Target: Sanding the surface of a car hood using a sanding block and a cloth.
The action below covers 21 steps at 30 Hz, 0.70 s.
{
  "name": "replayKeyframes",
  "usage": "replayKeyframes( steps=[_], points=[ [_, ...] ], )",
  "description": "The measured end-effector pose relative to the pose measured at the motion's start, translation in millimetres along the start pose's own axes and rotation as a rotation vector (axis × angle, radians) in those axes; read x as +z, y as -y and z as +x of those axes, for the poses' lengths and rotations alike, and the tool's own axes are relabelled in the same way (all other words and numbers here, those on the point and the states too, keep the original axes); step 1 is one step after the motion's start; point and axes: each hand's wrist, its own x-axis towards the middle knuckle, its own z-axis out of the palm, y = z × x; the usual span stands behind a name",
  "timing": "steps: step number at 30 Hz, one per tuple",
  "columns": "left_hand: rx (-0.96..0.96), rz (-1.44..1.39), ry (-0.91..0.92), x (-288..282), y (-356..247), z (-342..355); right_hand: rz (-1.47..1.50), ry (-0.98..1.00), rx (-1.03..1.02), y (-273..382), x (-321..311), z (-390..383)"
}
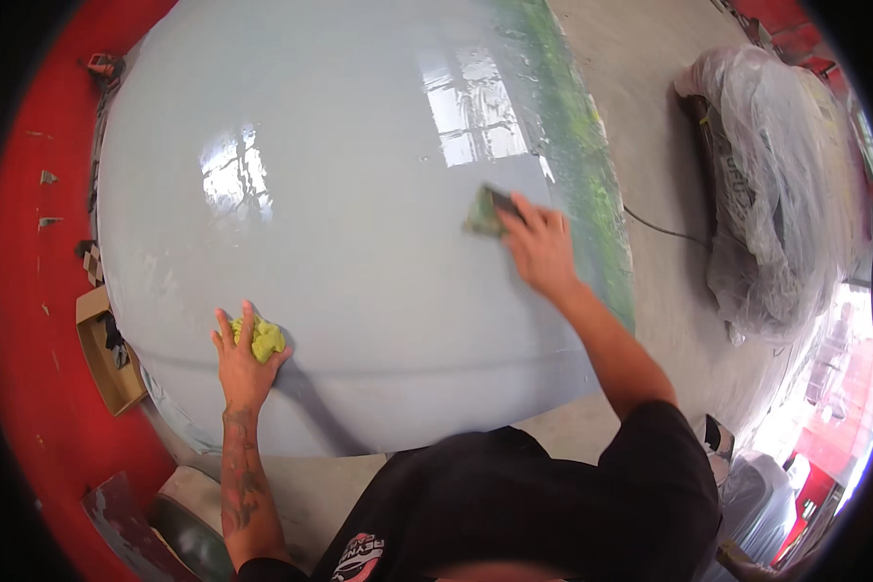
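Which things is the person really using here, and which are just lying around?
In use:
- big grey panel
- yellow-green cloth under the left hand
- dark pad pressed on the panel by the right hand

Lying about:
- open cardboard box on the red floor
- plastic-covered bundle
- thin cable

A red floor (29,320) is running down the left side, with scraps of tape lying on it. An open cardboard box (107,354) is sitting near its edge. To the right, a grey concrete floor (650,116) is stretching away, and a thin dark cable (664,231) is trailing across it. Farther right, a bulky shape is sitting wrapped in clear plastic sheeting (776,184). Daylight is pouring in from the near right corner.
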Motion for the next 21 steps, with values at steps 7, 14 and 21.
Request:
replayKeyframes(
  steps=[7,14,21],
  points=[
    [0.051,-0.025,-0.02,0,-5,5,-0.241,-0.204,0.115,-77,48,268],
    [-0.005,-0.039,-0.021,-4,0,-2,0.006,0.041,-0.008,91,34,52],
    [-0.02,-0.016,-0.005,1,1,-1,0.107,0.122,-0.406,87,39,53]
  ],
)
